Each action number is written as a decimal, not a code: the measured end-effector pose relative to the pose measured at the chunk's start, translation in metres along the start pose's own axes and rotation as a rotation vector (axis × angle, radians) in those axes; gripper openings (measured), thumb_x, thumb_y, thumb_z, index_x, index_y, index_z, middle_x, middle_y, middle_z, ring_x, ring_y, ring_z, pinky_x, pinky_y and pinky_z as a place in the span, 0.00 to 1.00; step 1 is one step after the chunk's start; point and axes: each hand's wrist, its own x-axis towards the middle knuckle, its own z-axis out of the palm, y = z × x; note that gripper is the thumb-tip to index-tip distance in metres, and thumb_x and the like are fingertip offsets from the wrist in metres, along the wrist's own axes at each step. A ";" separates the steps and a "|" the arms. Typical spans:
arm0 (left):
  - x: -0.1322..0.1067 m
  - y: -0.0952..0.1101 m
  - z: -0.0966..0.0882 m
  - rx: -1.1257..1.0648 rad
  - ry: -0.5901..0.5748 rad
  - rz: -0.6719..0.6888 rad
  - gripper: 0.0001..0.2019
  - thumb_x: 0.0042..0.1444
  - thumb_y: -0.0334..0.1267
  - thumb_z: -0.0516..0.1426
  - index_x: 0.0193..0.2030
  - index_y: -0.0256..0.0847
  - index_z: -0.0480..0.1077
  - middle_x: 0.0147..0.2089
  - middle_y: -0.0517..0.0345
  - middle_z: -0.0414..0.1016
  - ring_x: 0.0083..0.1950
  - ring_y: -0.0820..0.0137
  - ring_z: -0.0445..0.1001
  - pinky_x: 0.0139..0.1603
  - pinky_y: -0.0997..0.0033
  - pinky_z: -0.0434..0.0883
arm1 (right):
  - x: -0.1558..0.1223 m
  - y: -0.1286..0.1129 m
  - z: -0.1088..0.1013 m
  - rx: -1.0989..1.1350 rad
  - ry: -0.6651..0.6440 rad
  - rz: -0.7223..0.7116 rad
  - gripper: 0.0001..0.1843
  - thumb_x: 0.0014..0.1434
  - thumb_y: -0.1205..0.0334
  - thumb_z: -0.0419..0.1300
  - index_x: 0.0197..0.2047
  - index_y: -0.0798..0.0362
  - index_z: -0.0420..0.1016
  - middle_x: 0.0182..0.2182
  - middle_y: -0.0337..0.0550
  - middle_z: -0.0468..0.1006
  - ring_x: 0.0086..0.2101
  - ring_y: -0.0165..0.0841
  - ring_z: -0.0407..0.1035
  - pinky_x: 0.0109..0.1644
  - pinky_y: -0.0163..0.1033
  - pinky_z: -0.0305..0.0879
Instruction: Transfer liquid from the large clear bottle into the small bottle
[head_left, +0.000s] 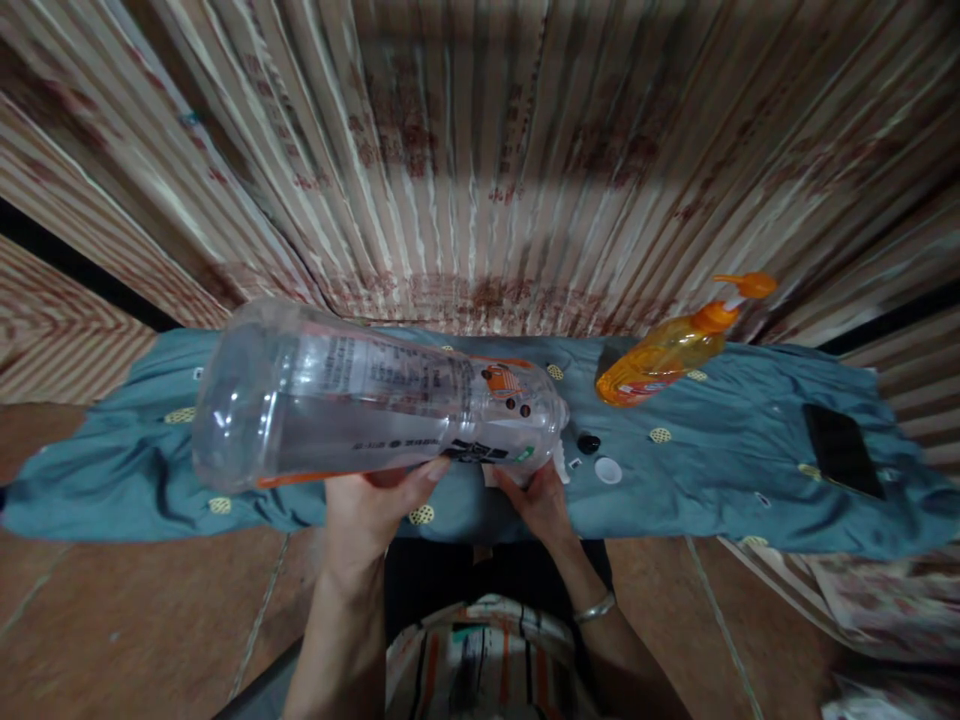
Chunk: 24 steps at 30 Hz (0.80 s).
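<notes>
A large clear plastic bottle (375, 400) lies sideways in front of me, its wide base to the left and its neck to the right. My left hand (375, 510) grips its near side from below, the thumb laid along the plastic. Close to the neck, my right hand (540, 495) is closed on the bottle too, with a bit of white tissue (560, 462) showing by its fingers. Just right of the neck are a small black cap (589, 443) and a white round lid (608, 470) on the cloth.
An orange pump bottle (660, 355) of amber liquid stands at the back right. A dark phone (844, 450) lies near the right end of the blue-green cloth (720, 450) covering the narrow table. Striped curtains (480, 180) hang behind it.
</notes>
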 end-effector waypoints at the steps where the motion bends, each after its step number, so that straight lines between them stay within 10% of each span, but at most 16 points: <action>1: 0.000 0.000 0.000 0.003 -0.012 0.007 0.45 0.35 0.64 0.77 0.57 0.41 0.77 0.41 0.52 0.85 0.36 0.58 0.86 0.43 0.57 0.86 | 0.000 0.001 0.000 0.000 0.002 -0.001 0.48 0.62 0.38 0.69 0.75 0.54 0.62 0.65 0.64 0.79 0.64 0.57 0.75 0.65 0.68 0.76; 24: 0.004 0.000 -0.002 0.054 -0.014 0.074 0.45 0.37 0.65 0.77 0.59 0.42 0.77 0.47 0.49 0.86 0.38 0.62 0.86 0.47 0.61 0.85 | 0.001 0.005 0.003 -0.018 0.038 -0.077 0.46 0.63 0.40 0.70 0.75 0.53 0.63 0.66 0.62 0.79 0.63 0.56 0.77 0.64 0.66 0.78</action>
